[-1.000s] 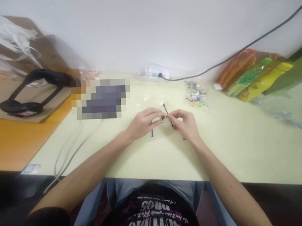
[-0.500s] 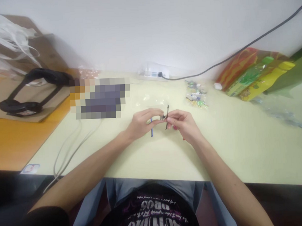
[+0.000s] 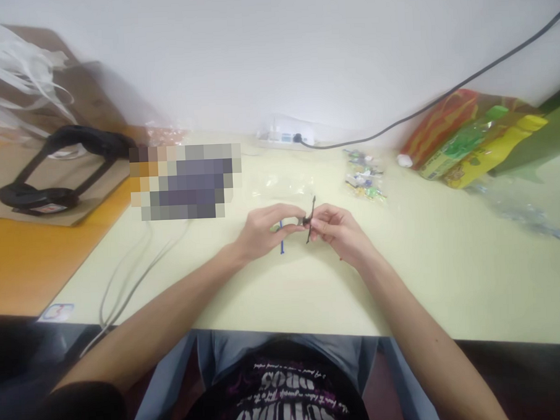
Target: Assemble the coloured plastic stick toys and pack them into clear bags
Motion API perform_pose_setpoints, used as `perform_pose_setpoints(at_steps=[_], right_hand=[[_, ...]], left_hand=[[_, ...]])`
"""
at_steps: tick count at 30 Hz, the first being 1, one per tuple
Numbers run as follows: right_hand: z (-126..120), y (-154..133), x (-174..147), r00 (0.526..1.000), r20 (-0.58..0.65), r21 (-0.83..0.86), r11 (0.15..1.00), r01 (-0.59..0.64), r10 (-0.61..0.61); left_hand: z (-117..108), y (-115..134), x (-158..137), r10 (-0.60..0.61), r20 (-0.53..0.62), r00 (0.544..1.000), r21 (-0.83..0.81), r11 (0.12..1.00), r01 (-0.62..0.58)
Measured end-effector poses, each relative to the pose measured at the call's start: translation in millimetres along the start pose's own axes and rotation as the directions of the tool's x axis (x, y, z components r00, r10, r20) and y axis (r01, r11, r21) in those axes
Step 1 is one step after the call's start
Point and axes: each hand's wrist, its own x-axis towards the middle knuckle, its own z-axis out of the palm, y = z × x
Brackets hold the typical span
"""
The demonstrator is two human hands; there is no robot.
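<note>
A thin black rod with a wider, pointed top end stands nearly upright, pinched in the fingers of my right hand. My left hand is closed, thumb and fingertips gripping a small dark piece that touches the rod's middle or sits right beside it; which one, I cannot tell. Below the left hand, a slim blue stick shows on the table, its upper part partly behind the fingers. A tiny red bit peeks out under the right hand.
Small bagged coloured parts lie beyond my right hand. Clear plastic wrap is behind both hands. A white power strip stands by the wall. Further right are a green bottle and a yellow packet; cables cross the left.
The black rod has tilted slightly more, its top shifting right. The small dark piece now looks closer against the rod. Less red shows under my right hand.
</note>
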Motion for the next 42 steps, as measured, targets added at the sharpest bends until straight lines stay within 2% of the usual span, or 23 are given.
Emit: perform_pose_setpoints(at_steps=[7, 17, 32, 36, 42], right_hand=[[-5, 5, 1, 0.999, 0.045, 0.057, 0.998, -0.021, 0.018], [-4, 5, 1, 1.0, 0.021, 0.037, 0.999, -0.011, 0.01], [-3, 3, 1, 0.999, 0.052, 0.073, 0.997, -0.007, 0.003], [-2, 4, 0, 0.998, 0.07, 0.089, 0.996, -0.012, 0.006], [-2, 3, -1, 0.997, 0.076, 0.094, 0.995, -0.021, 0.014]], left_hand=[[1, 2, 2, 0.053, -0.016, 0.998, -0.012, 0.999, -0.053], [0, 5, 1, 0.045, -0.003, 0.999, -0.001, 0.999, -0.045], [0, 5, 2, 0.065, 0.027, 0.998, -0.021, 0.998, -0.064], [1, 6, 2, 0.045, 0.017, 0.999, -0.058, 0.997, -0.043], [5, 15, 4, -0.064, -0.008, 0.998, -0.121, 0.991, 0.063]])
